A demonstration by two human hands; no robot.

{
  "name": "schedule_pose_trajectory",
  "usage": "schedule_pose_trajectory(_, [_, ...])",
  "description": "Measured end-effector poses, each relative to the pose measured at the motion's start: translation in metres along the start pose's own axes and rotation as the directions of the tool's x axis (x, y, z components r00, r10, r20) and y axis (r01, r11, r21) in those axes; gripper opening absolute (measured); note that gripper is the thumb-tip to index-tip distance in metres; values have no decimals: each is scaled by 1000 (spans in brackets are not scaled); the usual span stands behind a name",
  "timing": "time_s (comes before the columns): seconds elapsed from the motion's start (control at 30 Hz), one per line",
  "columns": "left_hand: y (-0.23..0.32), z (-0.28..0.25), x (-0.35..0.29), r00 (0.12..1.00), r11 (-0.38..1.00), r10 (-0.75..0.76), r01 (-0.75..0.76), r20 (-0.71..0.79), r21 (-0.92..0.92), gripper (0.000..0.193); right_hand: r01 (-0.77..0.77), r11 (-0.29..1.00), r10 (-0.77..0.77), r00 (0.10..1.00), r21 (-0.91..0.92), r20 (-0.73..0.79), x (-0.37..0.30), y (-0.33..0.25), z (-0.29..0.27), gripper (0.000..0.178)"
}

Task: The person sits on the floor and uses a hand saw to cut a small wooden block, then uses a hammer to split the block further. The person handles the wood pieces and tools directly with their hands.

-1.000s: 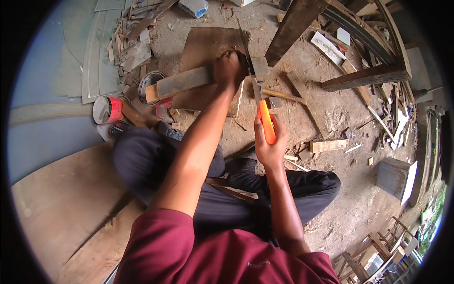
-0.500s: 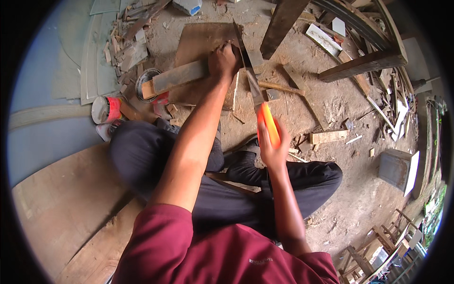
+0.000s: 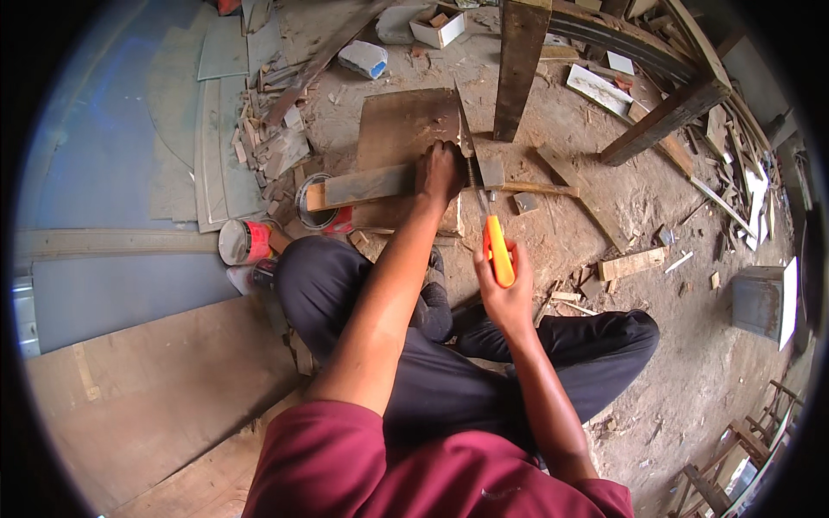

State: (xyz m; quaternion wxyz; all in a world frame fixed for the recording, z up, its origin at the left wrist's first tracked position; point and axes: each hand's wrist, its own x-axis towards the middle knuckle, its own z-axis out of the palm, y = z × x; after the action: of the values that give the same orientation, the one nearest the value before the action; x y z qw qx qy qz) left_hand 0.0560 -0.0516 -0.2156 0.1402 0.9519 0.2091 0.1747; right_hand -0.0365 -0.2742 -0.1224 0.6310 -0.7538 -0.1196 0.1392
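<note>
My right hand is closed round the orange handle of a handsaw. The blade runs away from me across a grey-brown wooden plank, just right of my left hand. That hand is closed on the plank near the blade, fingers curled over it. A short end of the plank shows right of the blade. The plank lies crosswise, raised on wood pieces, with a wide brown board behind it. Whether the teeth are in a cut is too fine to make out.
A tin with a red label lies left of my knee; an open can stands by the plank's left end. A wooden frame's leg rises behind on the right. Offcuts, a wooden stick and a metal box lie right.
The saw has slid away from me, bringing its handle and my right hand closer to the plank. My left hand stays on the plank. The whole view has shifted, so things sit lower and further right.
</note>
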Motion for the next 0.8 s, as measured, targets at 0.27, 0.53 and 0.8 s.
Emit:
schedule_pose_trajectory(0.27, [-3, 3, 1, 995, 996, -92, 92, -25, -5, 22, -200, 980, 198, 971, 1, 135, 7, 8, -1, 31])
schedule_pose_trajectory(0.53, [0, 1, 12, 982, 981, -187, 188, 31, -41, 23, -195, 980, 191, 974, 26, 124, 23, -9, -4, 32])
schedule_pose_trajectory(0.8, [-8, 10, 24, 976, 976, -217, 218, -11, 8, 20, -34, 986, 64, 981, -163, 182, 35, -2, -8, 23])
